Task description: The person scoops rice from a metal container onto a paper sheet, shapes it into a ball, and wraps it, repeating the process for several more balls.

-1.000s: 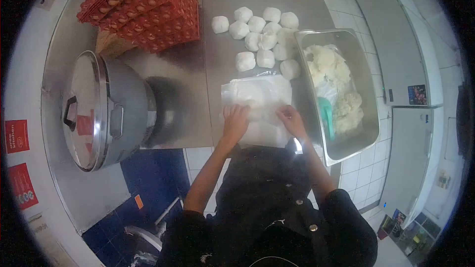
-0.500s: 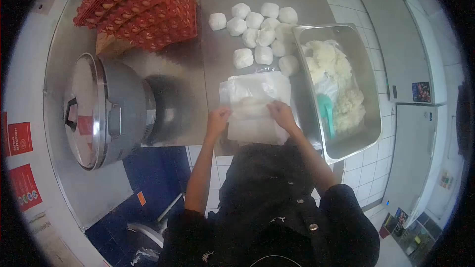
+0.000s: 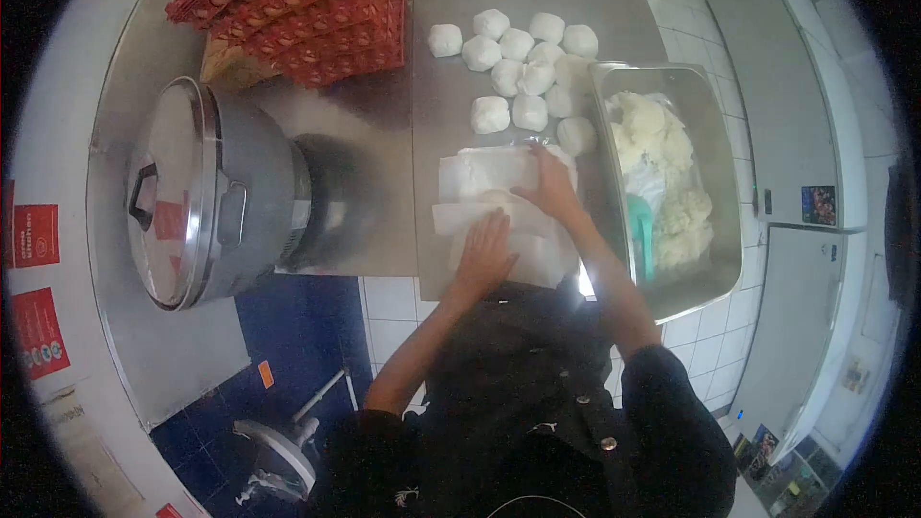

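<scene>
A sheet of white wrapping paper [image 3: 480, 173], partly folded over, lies on the metal table in front of me. My left hand [image 3: 487, 254] rests flat on the folded part, fingers stretched out. At the paper's upper right, my right hand [image 3: 554, 190] touches the sheet with its fingers extended and apart. Whatever lies under the fold is covered. Just beyond the paper sit several white wrapped bundles [image 3: 491, 115], grouped loosely. To the right, a deep metal pan [image 3: 705, 297] holds white rice [image 3: 657, 139] and a green utensil [image 3: 641, 235].
A large lidded metal pot [image 3: 254, 201] stands on the left. Behind it are stacked red egg trays [image 3: 326, 19] with eggs. The metal table [image 3: 432, 125] ends close to my body. A white fridge-like cabinet [image 3: 801, 317] lines the right side.
Both hands have let go of the paper's edges. The left has moved right onto the folded paper and flattened; the right has moved up along the sheet. The camera view has shifted slightly.
</scene>
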